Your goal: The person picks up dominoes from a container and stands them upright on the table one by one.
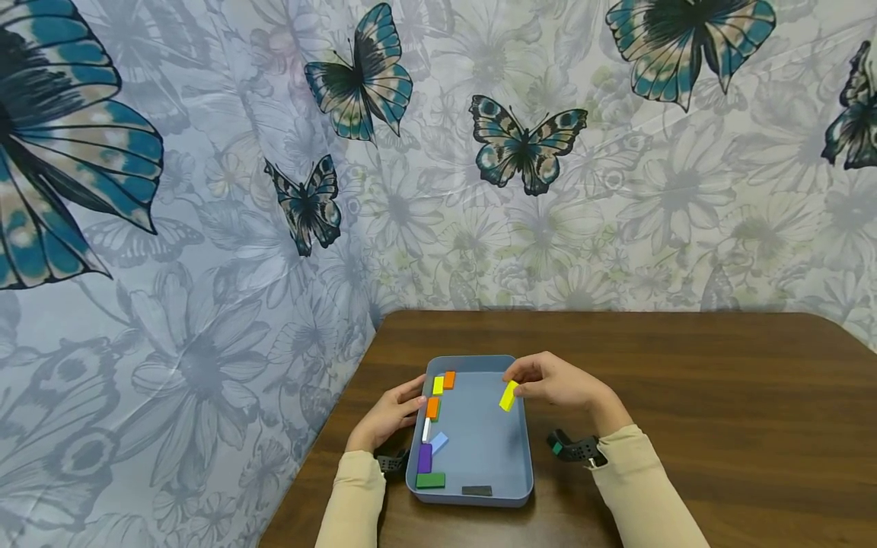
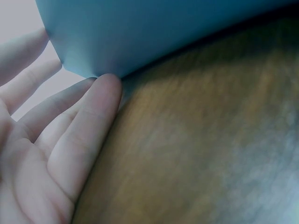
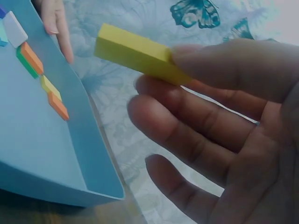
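Note:
Between thumb and fingertips my right hand pinches a yellow block, held up at the right side of a blue-grey tray. The right wrist view shows this yellow block tilted, one end sticking out past the thumb. My left hand rests against the tray's left wall, its fairly straight fingers touching the outside. Along that side inside the tray lie an orange block, another yellow block, an orange one on green, a white block and a light blue block.
Lower in the tray are a purple block, a green block and a dark grey block. The tray stands near the left edge of a brown wooden table. Behind hangs a butterfly-print cloth.

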Action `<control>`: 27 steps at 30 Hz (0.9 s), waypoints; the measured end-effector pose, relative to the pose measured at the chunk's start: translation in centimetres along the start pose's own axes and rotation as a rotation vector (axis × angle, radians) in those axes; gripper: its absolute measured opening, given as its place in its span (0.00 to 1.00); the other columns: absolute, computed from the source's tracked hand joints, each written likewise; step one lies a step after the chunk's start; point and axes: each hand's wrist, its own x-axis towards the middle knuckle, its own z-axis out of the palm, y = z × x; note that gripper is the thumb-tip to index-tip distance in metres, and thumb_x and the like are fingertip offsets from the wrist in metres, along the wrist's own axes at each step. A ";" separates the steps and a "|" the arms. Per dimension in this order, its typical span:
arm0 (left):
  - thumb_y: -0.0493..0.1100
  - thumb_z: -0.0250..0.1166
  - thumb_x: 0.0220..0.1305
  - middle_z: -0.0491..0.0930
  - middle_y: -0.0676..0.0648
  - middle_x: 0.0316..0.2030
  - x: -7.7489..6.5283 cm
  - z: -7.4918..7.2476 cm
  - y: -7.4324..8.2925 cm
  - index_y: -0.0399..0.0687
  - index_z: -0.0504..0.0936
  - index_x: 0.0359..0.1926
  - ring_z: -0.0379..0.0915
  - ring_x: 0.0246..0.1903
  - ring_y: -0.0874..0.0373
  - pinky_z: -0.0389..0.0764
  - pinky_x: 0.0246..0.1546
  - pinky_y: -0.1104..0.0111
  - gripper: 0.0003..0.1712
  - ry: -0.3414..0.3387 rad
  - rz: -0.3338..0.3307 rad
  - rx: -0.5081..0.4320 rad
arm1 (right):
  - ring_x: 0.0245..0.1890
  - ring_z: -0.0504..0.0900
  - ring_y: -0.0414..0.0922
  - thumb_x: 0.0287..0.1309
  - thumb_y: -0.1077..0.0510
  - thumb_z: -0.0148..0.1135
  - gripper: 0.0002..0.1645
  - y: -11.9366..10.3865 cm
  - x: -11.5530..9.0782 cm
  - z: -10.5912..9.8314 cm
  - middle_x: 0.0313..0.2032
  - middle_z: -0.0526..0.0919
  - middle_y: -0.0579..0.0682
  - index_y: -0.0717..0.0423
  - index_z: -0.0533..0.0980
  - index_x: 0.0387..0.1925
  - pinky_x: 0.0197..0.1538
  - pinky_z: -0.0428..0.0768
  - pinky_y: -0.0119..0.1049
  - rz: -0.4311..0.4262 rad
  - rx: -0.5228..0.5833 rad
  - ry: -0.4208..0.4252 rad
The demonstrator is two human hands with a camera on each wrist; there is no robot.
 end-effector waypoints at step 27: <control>0.47 0.56 0.76 0.55 0.32 0.75 0.0 0.1 0.0 0.49 0.54 0.79 0.66 0.69 0.39 0.71 0.66 0.46 0.37 0.002 0.006 0.005 | 0.37 0.82 0.40 0.67 0.60 0.63 0.12 2.0 -3.7 -3.8 0.38 0.84 0.59 0.65 0.78 0.46 0.44 0.82 0.31 0.048 -0.016 0.186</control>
